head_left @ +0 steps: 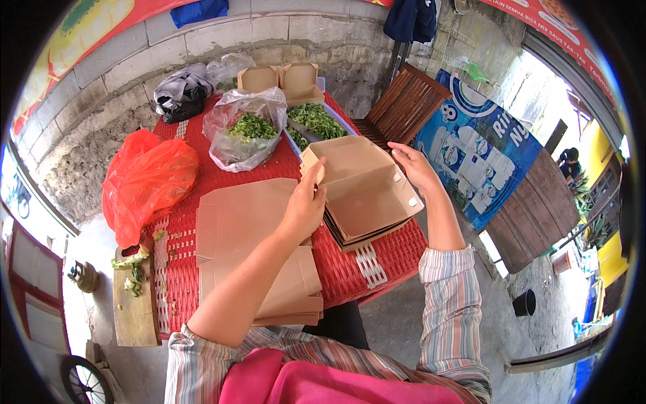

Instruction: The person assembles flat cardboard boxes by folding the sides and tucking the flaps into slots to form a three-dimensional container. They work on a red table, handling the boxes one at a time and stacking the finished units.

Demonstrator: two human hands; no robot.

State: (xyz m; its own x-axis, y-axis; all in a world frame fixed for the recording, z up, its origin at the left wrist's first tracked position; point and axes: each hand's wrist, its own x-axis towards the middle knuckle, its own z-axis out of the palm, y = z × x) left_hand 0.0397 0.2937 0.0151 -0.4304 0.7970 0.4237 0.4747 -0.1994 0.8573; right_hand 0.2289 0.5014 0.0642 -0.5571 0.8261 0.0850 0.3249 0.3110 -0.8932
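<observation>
An unfolded brown cardboard food box stands with its lid raised, on top of a stack of similar nested boxes at the table's right front. My left hand closes on the left edge of the box, its fingertips near the lid's side flap. At the far right corner, my right hand grips the box where lid and wall meet, thumb and fingers slightly bent. Beneath my left forearm lies a pile of flat cardboard blanks.
On the red woven table are a red plastic bag, a clear bag of chopped greens and a tray of greens with a knife. Two open boxes stand behind. A wooden board with vegetable scraps lies left; a wooden chair stands right.
</observation>
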